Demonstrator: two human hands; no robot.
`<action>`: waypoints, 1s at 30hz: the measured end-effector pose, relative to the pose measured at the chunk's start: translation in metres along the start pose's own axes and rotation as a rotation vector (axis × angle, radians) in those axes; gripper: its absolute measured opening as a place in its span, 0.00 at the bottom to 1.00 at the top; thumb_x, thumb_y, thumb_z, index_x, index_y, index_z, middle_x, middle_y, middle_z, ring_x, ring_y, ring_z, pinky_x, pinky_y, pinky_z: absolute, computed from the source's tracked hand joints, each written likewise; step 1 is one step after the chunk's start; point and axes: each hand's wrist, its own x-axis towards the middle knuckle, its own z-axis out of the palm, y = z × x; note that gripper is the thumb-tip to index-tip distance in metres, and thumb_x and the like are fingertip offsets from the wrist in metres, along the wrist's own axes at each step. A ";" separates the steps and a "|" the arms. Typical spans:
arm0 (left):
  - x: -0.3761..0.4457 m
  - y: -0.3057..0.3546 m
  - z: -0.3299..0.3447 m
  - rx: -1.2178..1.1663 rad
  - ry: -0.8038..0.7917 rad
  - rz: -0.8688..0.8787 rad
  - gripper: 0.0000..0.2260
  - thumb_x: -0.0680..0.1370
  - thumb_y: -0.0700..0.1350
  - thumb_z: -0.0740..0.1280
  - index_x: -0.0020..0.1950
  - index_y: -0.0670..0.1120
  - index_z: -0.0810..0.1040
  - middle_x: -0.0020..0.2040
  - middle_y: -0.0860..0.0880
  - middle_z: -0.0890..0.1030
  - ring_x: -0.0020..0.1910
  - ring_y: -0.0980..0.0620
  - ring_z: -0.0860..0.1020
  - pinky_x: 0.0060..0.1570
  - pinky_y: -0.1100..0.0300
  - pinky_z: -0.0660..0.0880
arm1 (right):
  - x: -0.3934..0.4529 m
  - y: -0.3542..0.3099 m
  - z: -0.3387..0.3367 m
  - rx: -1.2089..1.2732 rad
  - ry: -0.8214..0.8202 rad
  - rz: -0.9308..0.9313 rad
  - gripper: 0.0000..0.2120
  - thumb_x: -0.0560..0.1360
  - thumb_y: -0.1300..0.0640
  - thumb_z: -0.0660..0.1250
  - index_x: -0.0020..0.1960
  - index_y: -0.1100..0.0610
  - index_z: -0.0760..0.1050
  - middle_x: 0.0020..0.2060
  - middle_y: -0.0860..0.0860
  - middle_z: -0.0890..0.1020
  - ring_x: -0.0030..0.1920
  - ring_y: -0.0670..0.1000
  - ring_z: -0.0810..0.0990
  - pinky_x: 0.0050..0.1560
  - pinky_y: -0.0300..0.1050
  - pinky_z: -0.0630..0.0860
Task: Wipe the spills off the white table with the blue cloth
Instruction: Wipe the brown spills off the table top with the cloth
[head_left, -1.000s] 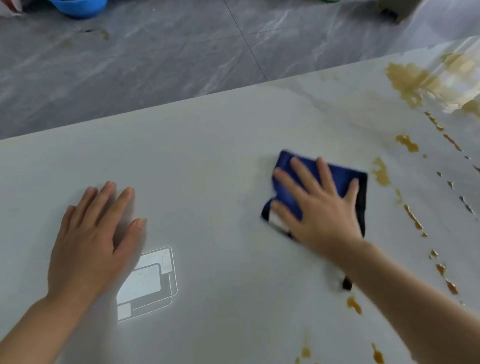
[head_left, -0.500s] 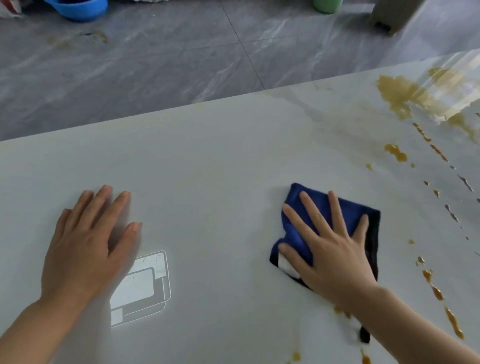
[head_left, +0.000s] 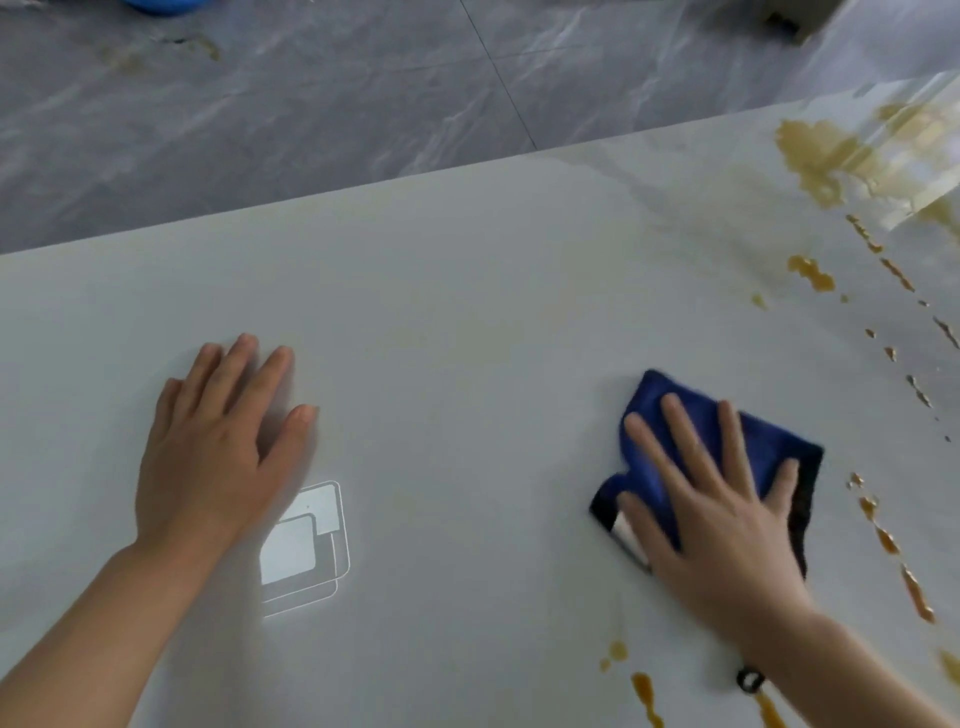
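Note:
A folded blue cloth with black edging lies on the white table, right of the middle. My right hand presses flat on it with fingers spread and straight. My left hand rests flat on the bare table to the left, holding nothing. Brown spills pool at the far right corner. A trail of brown drops runs down the right side, just right of the cloth. More drops lie near the front edge below the cloth.
A pale rectangular reflection shows on the table beside my left hand. The table's far edge runs diagonally, with grey tiled floor beyond it. A blue bowl sits on the floor at the top left.
My right hand has slid the cloth toward me and to the right, over the drops that lay beside it. The left hand has stayed flat in place.

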 end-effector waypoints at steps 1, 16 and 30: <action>0.000 0.000 0.000 0.001 0.002 0.001 0.30 0.73 0.62 0.47 0.72 0.51 0.65 0.75 0.47 0.62 0.74 0.45 0.56 0.72 0.47 0.51 | -0.015 -0.017 0.003 -0.009 -0.004 -0.093 0.28 0.74 0.33 0.40 0.73 0.38 0.51 0.74 0.42 0.47 0.75 0.57 0.41 0.63 0.77 0.50; 0.000 0.003 -0.003 -0.004 -0.022 0.000 0.28 0.75 0.59 0.50 0.73 0.51 0.62 0.76 0.48 0.58 0.75 0.47 0.52 0.73 0.49 0.48 | 0.000 -0.068 0.011 -0.030 0.038 -0.152 0.27 0.75 0.37 0.42 0.74 0.40 0.51 0.76 0.43 0.52 0.75 0.57 0.42 0.65 0.75 0.47; 0.002 0.001 0.000 0.020 -0.009 0.030 0.28 0.75 0.60 0.49 0.73 0.51 0.61 0.76 0.47 0.58 0.75 0.46 0.53 0.72 0.47 0.49 | -0.044 -0.124 0.024 -0.059 0.061 -0.483 0.26 0.73 0.34 0.51 0.68 0.39 0.65 0.71 0.44 0.66 0.73 0.63 0.59 0.58 0.79 0.55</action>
